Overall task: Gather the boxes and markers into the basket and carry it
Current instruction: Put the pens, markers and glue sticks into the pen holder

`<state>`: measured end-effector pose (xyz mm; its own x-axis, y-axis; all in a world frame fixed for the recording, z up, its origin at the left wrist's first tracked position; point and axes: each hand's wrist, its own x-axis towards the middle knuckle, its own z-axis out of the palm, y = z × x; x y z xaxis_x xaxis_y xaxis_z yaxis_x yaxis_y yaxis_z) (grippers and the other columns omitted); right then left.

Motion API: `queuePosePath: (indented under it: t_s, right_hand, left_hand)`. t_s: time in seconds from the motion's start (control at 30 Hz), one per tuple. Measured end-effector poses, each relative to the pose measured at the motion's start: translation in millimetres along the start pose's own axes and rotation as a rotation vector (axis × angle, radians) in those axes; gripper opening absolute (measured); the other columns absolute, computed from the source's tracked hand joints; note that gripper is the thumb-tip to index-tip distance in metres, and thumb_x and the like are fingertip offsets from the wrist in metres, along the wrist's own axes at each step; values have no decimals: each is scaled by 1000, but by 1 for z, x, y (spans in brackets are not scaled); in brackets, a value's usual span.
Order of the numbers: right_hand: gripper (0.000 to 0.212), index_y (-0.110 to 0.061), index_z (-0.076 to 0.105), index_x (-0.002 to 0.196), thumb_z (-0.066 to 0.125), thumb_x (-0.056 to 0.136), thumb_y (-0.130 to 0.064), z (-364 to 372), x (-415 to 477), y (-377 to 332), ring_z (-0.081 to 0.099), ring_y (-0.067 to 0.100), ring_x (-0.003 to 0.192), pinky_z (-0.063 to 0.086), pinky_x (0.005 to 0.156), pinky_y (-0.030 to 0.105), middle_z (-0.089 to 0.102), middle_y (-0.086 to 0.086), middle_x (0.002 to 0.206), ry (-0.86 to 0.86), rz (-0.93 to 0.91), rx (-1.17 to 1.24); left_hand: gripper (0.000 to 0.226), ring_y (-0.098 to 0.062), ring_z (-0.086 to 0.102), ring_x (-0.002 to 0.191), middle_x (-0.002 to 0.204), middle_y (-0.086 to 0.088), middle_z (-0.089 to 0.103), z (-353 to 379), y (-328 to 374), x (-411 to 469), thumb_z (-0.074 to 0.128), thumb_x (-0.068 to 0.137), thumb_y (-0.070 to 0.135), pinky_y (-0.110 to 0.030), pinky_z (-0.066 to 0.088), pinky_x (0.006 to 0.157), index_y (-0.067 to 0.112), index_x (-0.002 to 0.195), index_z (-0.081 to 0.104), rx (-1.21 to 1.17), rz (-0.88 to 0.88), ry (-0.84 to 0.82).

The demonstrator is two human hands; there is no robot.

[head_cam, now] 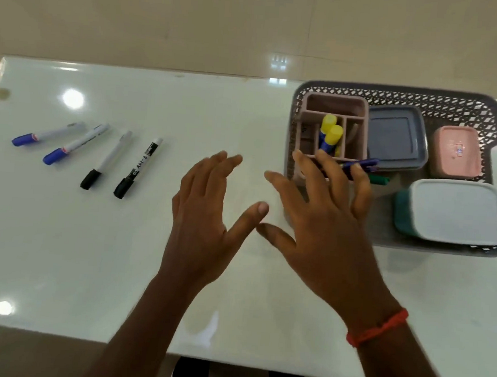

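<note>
A grey lattice basket (442, 97) stands at the table's right end. It holds a pink organiser (334, 106) with two yellow-capped sticks (332, 132), a grey-lidded box (395, 136), a pink box (457, 151) and a teal box with a white lid (457, 211). Blue and green markers (363, 164) lie in the basket behind my right fingers. Several markers lie on the table at the left: two blue-capped (54, 155), two black-capped (124, 187). My left hand (201, 211) hovers open over the table's middle. My right hand (321, 223) is spread open at the basket's left edge, holding nothing.
The white glossy table (119, 253) ends in a front edge near the bottom of the view. Beyond its far edge lies a beige tiled floor (194, 22). A red band circles my right wrist (378, 327).
</note>
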<state>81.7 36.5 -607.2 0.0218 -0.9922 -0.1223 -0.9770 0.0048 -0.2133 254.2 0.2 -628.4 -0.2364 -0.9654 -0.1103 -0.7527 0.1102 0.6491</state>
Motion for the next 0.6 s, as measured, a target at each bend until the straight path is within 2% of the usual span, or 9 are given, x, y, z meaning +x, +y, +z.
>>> queuePosePath:
  t_s: [0.1, 0.3, 0.6]
  right_hand:
    - [65, -32, 45, 144, 47, 90, -67, 6, -2, -15, 23, 35, 149, 11, 116, 62, 35, 12, 158, -35, -12, -57]
    - [65, -32, 47, 143, 40, 89, -68, 12, 9, -38, 23, 34, 149, 13, 116, 64, 37, 10, 157, -68, -31, -81]
    - [57, -33, 53, 136, 44, 89, -65, 23, 39, -90, 28, 30, 147, 7, 117, 61, 45, 7, 152, -41, -137, -42]
  left_hand:
    - [71, -7, 19, 150, 159, 15, 30, -15, -22, -19, 44, 88, 73, -46, 24, 119, 38, 149, 33, 6, -55, -17]
    - [73, -4, 9, 152, 162, 18, 23, -35, -51, -26, 38, 88, 77, -36, 15, 117, 42, 151, 28, 24, -66, -60]
    - [68, -4, 15, 150, 158, 19, 29, -64, -100, -37, 40, 89, 75, -38, 20, 117, 41, 148, 34, -5, -170, -10]
